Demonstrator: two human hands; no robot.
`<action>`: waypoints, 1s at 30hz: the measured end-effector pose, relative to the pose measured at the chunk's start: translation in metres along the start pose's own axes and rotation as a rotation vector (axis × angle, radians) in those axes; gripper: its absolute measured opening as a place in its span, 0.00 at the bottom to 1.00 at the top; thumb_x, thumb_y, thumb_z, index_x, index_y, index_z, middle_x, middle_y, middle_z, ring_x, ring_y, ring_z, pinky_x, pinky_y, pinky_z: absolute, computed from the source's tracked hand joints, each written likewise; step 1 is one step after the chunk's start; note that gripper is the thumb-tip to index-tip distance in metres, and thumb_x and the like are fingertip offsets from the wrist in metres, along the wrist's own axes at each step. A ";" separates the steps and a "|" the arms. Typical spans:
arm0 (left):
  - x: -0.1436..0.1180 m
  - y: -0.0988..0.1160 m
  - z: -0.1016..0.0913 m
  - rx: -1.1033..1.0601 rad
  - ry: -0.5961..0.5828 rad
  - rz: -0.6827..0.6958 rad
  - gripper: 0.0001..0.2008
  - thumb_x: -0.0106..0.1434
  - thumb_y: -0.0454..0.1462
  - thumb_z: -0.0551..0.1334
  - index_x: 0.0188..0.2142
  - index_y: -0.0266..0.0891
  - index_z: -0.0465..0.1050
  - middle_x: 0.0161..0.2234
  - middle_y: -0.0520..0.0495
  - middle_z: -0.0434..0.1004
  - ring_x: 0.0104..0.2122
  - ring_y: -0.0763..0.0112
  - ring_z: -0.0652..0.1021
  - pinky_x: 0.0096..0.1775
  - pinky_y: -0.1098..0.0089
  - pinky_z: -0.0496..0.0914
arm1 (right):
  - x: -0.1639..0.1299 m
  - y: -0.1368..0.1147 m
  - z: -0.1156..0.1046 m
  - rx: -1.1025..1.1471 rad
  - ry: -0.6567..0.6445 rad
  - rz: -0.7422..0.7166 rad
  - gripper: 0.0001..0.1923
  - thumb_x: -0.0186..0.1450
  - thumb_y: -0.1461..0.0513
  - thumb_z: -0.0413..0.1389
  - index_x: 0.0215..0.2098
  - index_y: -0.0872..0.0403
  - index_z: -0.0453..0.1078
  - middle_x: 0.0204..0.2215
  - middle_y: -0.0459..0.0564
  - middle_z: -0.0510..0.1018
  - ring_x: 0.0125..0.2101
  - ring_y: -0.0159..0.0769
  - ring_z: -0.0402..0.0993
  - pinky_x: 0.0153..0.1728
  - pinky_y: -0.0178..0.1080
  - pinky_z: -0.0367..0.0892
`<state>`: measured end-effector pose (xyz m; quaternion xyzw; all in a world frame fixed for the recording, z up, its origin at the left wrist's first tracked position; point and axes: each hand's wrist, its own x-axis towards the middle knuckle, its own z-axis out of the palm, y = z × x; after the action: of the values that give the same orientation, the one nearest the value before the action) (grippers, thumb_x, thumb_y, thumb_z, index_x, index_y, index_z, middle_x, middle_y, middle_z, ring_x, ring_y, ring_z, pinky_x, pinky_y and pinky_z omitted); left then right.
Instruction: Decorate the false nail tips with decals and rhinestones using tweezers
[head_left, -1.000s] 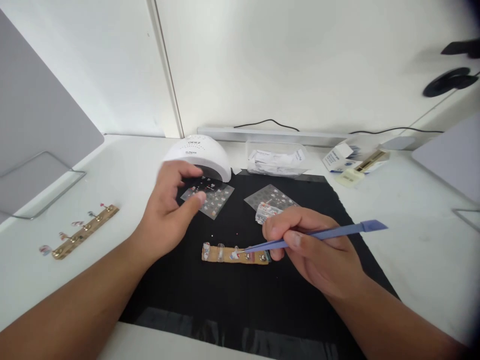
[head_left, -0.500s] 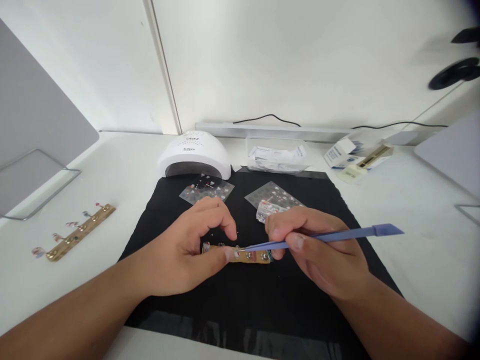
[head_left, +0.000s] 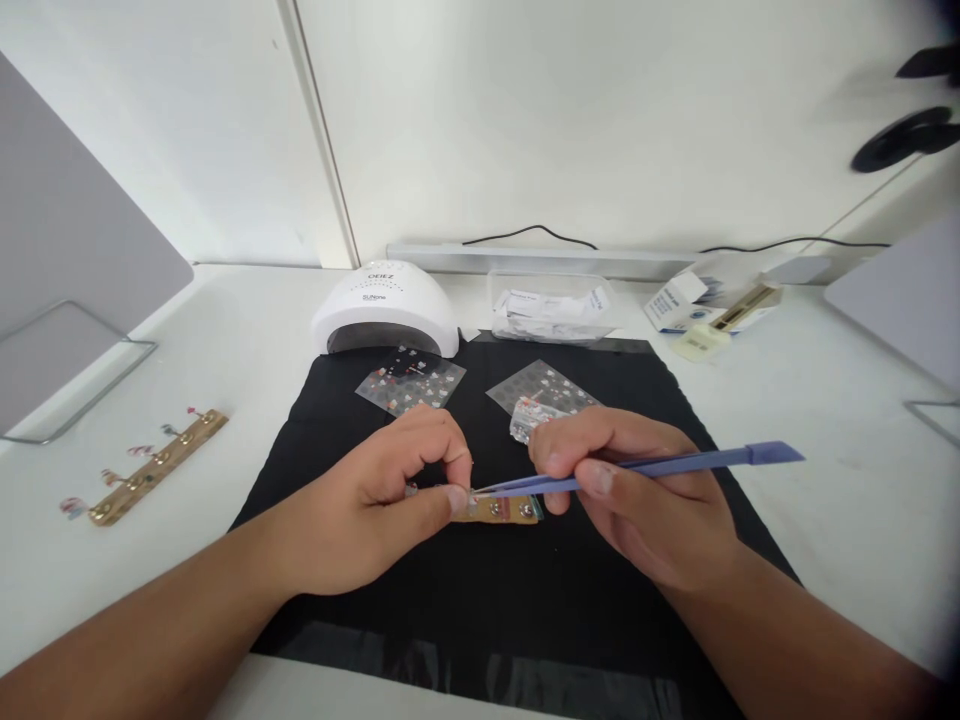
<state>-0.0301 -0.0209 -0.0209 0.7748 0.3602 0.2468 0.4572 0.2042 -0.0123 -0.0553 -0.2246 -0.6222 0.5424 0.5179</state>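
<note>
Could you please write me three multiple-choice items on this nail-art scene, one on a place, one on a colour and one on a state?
1. Where does the white nail lamp stand?
A. at the mat's far left corner
B. on the mat's near edge
C. right of the boxes

2. What colour are the tweezers?
A. red
B. blue
C. green

3. What is the left hand doing?
A. resting flat on the table
B. lifting the lamp
C. pinching at the strip

Key: 1 A, the lamp sits just behind the black mat at its far left; 2 B, the tool in the right hand is blue; 3 C, thumb and forefinger close on the strip's left part.
</note>
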 end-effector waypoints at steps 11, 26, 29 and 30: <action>-0.001 -0.006 0.000 -0.187 0.074 -0.049 0.02 0.66 0.35 0.58 0.35 0.40 0.69 0.37 0.50 0.68 0.39 0.69 0.69 0.41 0.69 0.63 | 0.002 -0.001 -0.002 0.027 0.055 -0.023 0.07 0.67 0.58 0.60 0.33 0.52 0.78 0.20 0.44 0.75 0.22 0.33 0.69 0.25 0.38 0.64; -0.002 -0.013 0.001 -0.394 0.088 -0.093 0.04 0.66 0.39 0.62 0.36 0.41 0.72 0.37 0.50 0.68 0.37 0.69 0.67 0.37 0.69 0.61 | 0.004 -0.004 0.002 0.038 0.126 -0.036 0.07 0.65 0.57 0.63 0.32 0.51 0.80 0.19 0.45 0.76 0.21 0.33 0.71 0.24 0.37 0.65; -0.002 -0.013 0.001 -0.379 0.080 -0.086 0.04 0.66 0.38 0.62 0.36 0.40 0.72 0.37 0.49 0.67 0.38 0.69 0.67 0.37 0.69 0.62 | 0.004 -0.003 0.003 0.048 0.142 -0.042 0.07 0.65 0.57 0.64 0.33 0.51 0.80 0.20 0.45 0.77 0.21 0.32 0.72 0.23 0.37 0.66; -0.002 -0.014 0.000 -0.383 0.076 -0.090 0.04 0.66 0.38 0.62 0.36 0.40 0.72 0.37 0.49 0.68 0.38 0.69 0.67 0.37 0.69 0.62 | 0.004 -0.003 0.003 0.050 0.147 -0.043 0.06 0.65 0.57 0.64 0.33 0.51 0.80 0.20 0.44 0.77 0.21 0.32 0.72 0.23 0.37 0.66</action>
<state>-0.0357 -0.0184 -0.0334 0.6469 0.3581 0.3193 0.5927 0.2008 -0.0111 -0.0501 -0.2373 -0.5736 0.5284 0.5791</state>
